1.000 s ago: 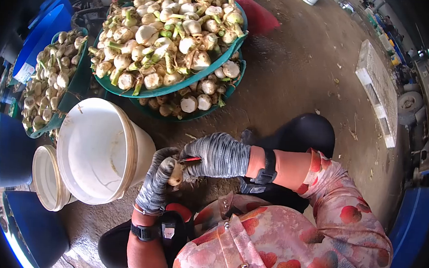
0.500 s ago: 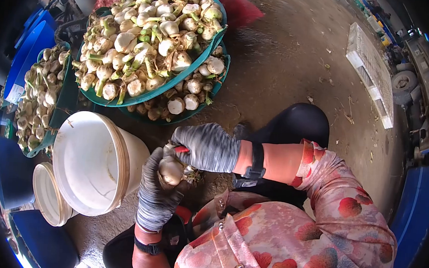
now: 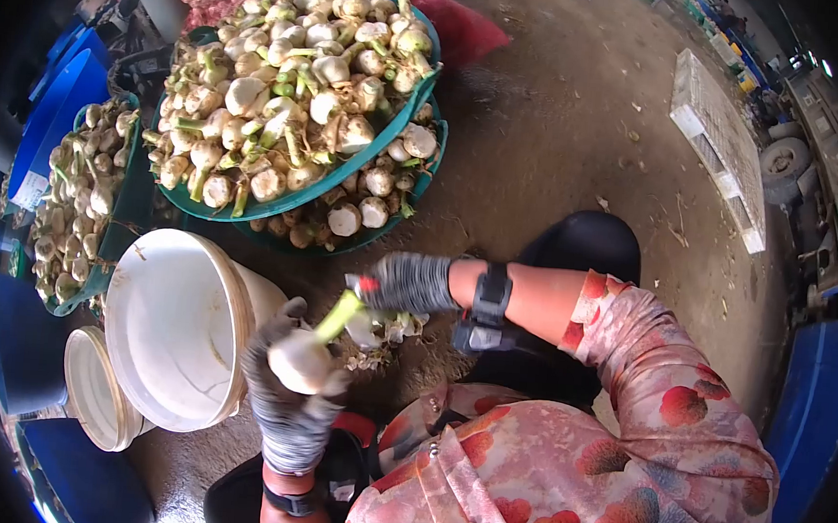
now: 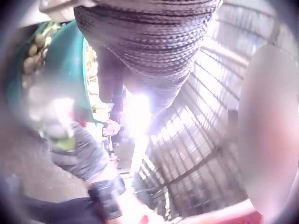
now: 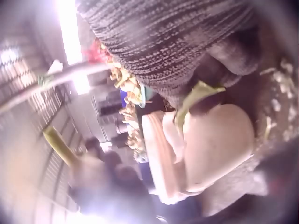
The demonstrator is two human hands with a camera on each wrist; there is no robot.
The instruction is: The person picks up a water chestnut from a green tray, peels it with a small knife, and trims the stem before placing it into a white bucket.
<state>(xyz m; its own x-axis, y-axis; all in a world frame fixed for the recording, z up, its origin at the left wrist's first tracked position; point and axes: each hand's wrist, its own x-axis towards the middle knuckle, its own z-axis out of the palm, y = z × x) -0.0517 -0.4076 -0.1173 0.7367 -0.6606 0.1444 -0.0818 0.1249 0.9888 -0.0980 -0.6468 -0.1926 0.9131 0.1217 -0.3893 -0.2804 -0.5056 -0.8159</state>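
In the head view my gloved left hand holds a white garlic bulb, its green stem slanting up toward the other hand. Fingers curl round the bulb from below and the side. My gloved right hand grips a small red-handled tool right at the stem's tip; its working end is blurred. A green strip of peel hangs at the right hand's fingers in the right wrist view. Pale peelings lie on the ground below that hand.
A large white bucket and a smaller one stand at the left. Ahead are green tubs heaped with garlic, and another heaped tub at far left. A white pallet lies on the floor at right.
The hands have drawn apart, the right moving right and slightly down from the bulb. The bulb has tilted in the left hand, and its green stem now shows.
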